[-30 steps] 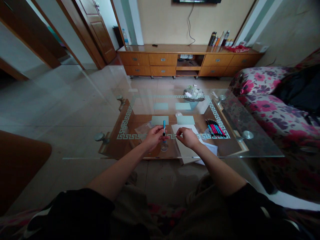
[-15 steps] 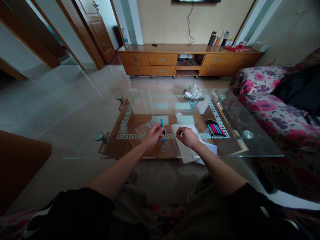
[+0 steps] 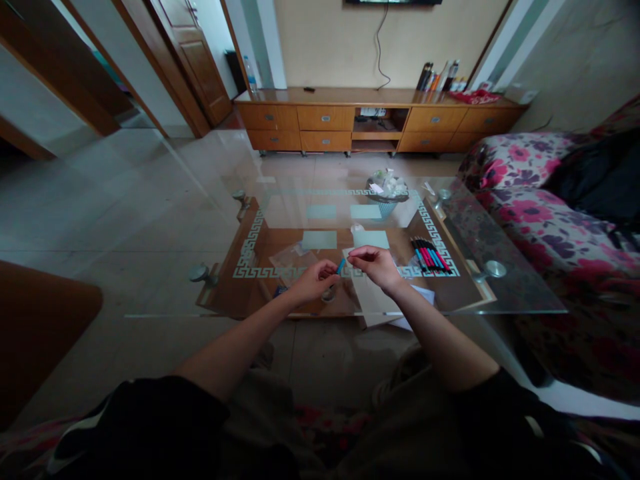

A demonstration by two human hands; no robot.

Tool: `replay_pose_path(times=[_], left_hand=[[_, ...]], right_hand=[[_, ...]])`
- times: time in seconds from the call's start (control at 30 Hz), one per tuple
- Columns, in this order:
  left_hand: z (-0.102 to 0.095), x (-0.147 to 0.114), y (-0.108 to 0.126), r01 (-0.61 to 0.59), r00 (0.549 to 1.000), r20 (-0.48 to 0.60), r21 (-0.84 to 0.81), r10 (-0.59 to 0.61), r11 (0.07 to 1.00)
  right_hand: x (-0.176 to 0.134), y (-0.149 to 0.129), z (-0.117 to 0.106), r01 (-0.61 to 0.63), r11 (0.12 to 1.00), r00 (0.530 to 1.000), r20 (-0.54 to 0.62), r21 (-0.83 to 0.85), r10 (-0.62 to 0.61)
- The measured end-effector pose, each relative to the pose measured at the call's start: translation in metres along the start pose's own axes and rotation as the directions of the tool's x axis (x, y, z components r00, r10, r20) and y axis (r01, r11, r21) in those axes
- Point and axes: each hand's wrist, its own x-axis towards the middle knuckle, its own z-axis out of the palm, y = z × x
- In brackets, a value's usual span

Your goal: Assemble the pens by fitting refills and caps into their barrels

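My left hand (image 3: 319, 280) is closed around a short blue pen (image 3: 341, 267), tilted with its upper end to the right. Close to that end is my right hand (image 3: 376, 265), thumb and fingers pinched together; whether they touch the pen or hold something small, I cannot tell. Below the left hand, a small clear jar (image 3: 328, 295) shows partly through or on the glass. Under the right hand lies a pale sheet or flat box (image 3: 373, 303). A row of black, pink and blue pens or pencils (image 3: 431, 256) lies to the right on the glass table (image 3: 285, 303).
A clear plastic bag (image 3: 290, 259) lies left of my hands. White paper (image 3: 423, 297) pokes out at the right. Beyond stands a basket (image 3: 387, 200) lined with a bag. A wooden cabinet (image 3: 325, 120) lines the wall, and a flowered sofa (image 3: 525, 160) is at right.
My left hand has moved right and slightly down, and the pen has tipped from nearly upright to slanting right. My right hand has shifted slightly up and left; both hands are now closer together.
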Motion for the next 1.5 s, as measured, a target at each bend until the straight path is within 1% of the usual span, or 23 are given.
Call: replay_pose_path(times=[0.1, 0.2, 0.33, 0.5, 0.6, 0.67, 0.7, 0.77, 0.87, 0.93, 1.0, 1.07, 1.13, 1.2, 1.23, 1.3, 1.43, 1.5], left_hand=[[0.000, -0.001, 0.003, -0.010, 1.000, 0.027, 0.024, 0.010, 1.000], [0.000, -0.001, 0.003, -0.021, 0.999, 0.045, 0.023, 0.020, 1.000], [0.000, -0.001, 0.000, -0.030, 0.999, 0.022, 0.012, 0.030, 0.999], [-0.001, -0.001, -0.001, -0.028, 1.000, 0.013, 0.015, 0.028, 0.999], [-0.001, -0.001, 0.001, -0.036, 0.998, 0.047, -0.008, 0.037, 0.999], [-0.001, -0.001, 0.003, -0.042, 0.995, 0.085, -0.024, 0.044, 0.999], [0.000, -0.001, 0.003, -0.043, 0.995, 0.093, -0.032, 0.046, 0.999], [0.000, -0.001, 0.004, -0.044, 0.996, 0.070, -0.053, 0.048, 0.998], [0.000, -0.001, 0.003, -0.053, 0.998, -0.017, -0.077, 0.052, 0.996], [-0.001, -0.001, 0.003, -0.058, 0.996, -0.069, -0.072, 0.053, 0.996], [-0.003, -0.001, 0.002, -0.061, 0.993, -0.104, -0.059, 0.054, 0.996], [-0.004, -0.001, 0.000, -0.060, 0.990, -0.130, -0.040, 0.054, 0.997], [-0.004, -0.001, -0.002, -0.051, 0.986, -0.158, -0.027, 0.046, 0.998], [-0.004, 0.000, -0.003, -0.042, 0.982, -0.185, -0.028, 0.036, 0.999], [-0.004, 0.001, -0.003, -0.038, 0.980, -0.196, -0.034, 0.031, 0.999], [-0.003, 0.001, -0.002, -0.031, 0.978, -0.209, -0.044, 0.021, 0.999], [-0.002, 0.000, 0.001, -0.023, 0.979, -0.202, -0.042, 0.014, 0.999], [-0.002, -0.001, 0.001, -0.026, 0.981, -0.193, -0.024, 0.021, 0.999]], right_hand=[[-0.001, 0.000, 0.001, -0.009, 1.000, 1.000, 0.008, 0.024, 0.009], [-0.001, -0.001, 0.000, -0.008, 1.000, 1.000, 0.006, -0.023, 0.009], [-0.001, -0.003, 0.000, -0.003, 0.998, 0.999, 0.040, -0.070, 0.005], [-0.001, -0.001, 0.000, 0.005, 0.997, 0.996, 0.086, -0.074, 0.001], [-0.002, 0.000, 0.001, -0.001, 0.996, 0.992, 0.122, -0.086, 0.011], [-0.003, -0.003, 0.003, -0.029, 0.997, 0.991, 0.131, -0.074, 0.038], [-0.003, -0.006, 0.003, -0.051, 0.997, 0.990, 0.127, -0.059, 0.058], [-0.003, -0.011, 0.002, -0.098, 0.995, 0.990, 0.100, -0.025, 0.100], [0.002, -0.014, -0.008, -0.125, 0.992, 0.992, 0.017, -0.015, 0.125], [0.008, -0.012, -0.020, -0.109, 0.992, 0.993, -0.051, -0.067, 0.105], [0.013, -0.009, -0.034, -0.093, 0.978, 0.991, -0.110, -0.189, 0.073], [0.015, -0.005, -0.048, -0.087, 0.914, 0.993, -0.110, -0.396, 0.047], [0.014, -0.001, -0.056, -0.067, 0.789, 0.997, -0.065, -0.611, 0.035], [0.012, 0.001, -0.060, -0.043, 0.656, 0.999, -0.018, -0.753, 0.044], [0.011, 0.002, -0.059, -0.036, 0.607, 0.998, -0.001, -0.794, 0.057], [0.010, 0.002, -0.057, -0.024, 0.555, 0.995, 0.033, -0.832, 0.093], [0.010, 0.001, -0.051, 0.017, 0.523, 0.987, 0.098, -0.852, 0.127], [0.010, 0.001, -0.047, 0.001, 0.492, 0.987, 0.079, -0.871, 0.138]])
